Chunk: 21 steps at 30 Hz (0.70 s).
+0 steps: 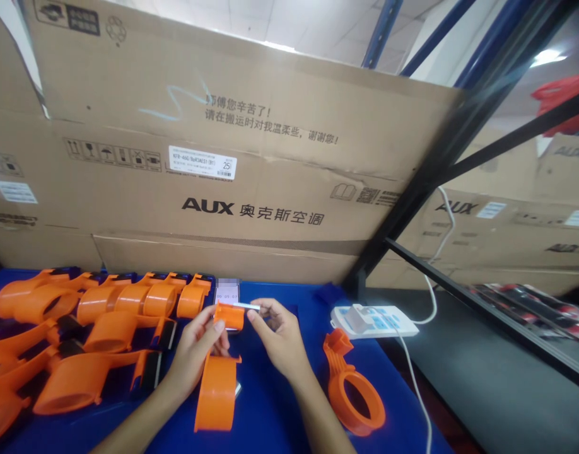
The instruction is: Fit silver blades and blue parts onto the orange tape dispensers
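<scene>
My left hand (195, 343) is closed round the head of an orange plastic tape dispenser (217, 394), whose wide ring hangs down towards me. Between the thumb and fingers of my right hand (282, 337) is a narrow, pale serrated blade (250, 306). The blade's left end meets the top edge of the dispenser head; whether it is seated there I cannot tell. Another orange dispenser (377, 407) lies on the blue table at the right, without a visible dark part on its head. Something small and whitish shows behind the held dispenser, mostly hidden.
Several orange dispensers (79, 381) with dark ends crowd the left side of the blue table (275, 422). A phone showing a timer (227, 295) stands behind my hands. At the right lies a power strip (374, 320) with white cables. Large cartons (251, 183) wall off the back.
</scene>
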Each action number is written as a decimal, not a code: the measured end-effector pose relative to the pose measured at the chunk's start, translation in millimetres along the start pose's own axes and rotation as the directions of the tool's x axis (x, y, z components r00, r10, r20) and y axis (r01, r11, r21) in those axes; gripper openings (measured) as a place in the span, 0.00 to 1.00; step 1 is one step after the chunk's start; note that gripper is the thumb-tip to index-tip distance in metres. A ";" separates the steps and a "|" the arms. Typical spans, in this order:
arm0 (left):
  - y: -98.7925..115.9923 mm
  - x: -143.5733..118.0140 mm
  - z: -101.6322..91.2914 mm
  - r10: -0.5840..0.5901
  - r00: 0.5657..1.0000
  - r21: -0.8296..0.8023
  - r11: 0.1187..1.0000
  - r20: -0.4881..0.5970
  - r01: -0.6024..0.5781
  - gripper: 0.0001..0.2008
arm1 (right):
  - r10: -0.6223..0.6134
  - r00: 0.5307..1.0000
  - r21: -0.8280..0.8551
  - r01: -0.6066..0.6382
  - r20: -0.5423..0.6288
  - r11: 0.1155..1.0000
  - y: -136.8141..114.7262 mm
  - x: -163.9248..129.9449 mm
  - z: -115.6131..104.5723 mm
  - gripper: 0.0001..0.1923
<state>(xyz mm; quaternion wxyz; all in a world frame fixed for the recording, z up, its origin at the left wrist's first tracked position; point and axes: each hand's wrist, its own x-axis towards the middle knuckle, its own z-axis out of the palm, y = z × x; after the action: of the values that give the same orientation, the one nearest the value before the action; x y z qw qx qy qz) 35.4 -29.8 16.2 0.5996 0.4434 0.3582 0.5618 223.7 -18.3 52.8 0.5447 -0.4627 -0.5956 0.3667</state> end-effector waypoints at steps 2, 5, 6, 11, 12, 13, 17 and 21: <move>-0.4 0.9 -0.9 0.035 0.998 0.001 0.999 -0.048 -0.035 0.15 | -0.007 0.999 0.002 0.008 -0.052 1.000 0.5 1.5 -2.0 0.16; 0.5 1.5 -1.0 0.037 0.997 0.037 0.999 -0.062 -0.035 0.17 | -0.028 0.999 -0.015 0.028 -0.031 0.999 0.4 2.0 -4.1 0.15; 1.1 1.4 -0.7 0.035 0.997 0.054 0.998 -0.066 -0.032 0.18 | -0.042 0.999 -0.020 0.042 -0.013 0.999 0.4 1.4 -3.9 0.15; 4.9 -0.3 2.0 0.060 0.992 0.111 0.993 -0.112 -0.047 0.22 | -0.112 0.991 0.009 0.112 0.070 0.994 -1.2 -4.2 3.2 0.15; 5.3 -0.4 2.7 0.056 0.993 0.121 0.992 -0.101 -0.044 0.22 | -0.128 0.987 0.014 0.127 0.095 0.992 -1.9 -5.3 5.0 0.15; 5.7 -0.4 3.3 0.050 0.995 0.129 0.991 -0.088 -0.038 0.22 | -0.142 0.982 0.013 0.141 0.123 0.990 -2.7 -6.1 6.7 0.15; 6.7 1.5 5.0 0.031 0.998 0.139 0.990 -0.062 -0.023 0.22 | -0.174 0.962 -0.025 0.183 0.212 0.983 -4.6 -7.9 11.1 0.18; 14.6 5.8 -3.6 -0.004 0.996 0.033 0.999 -0.086 0.007 0.15 | -0.173 0.955 -0.063 0.193 0.241 0.979 -0.4 -8.3 12.5 0.21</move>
<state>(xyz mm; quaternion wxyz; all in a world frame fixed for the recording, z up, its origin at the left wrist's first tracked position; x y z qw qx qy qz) 27.5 -23.9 28.9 0.5776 0.4276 0.3943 0.5728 211.2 -25.5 48.9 0.4820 -0.3820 -0.7111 0.3407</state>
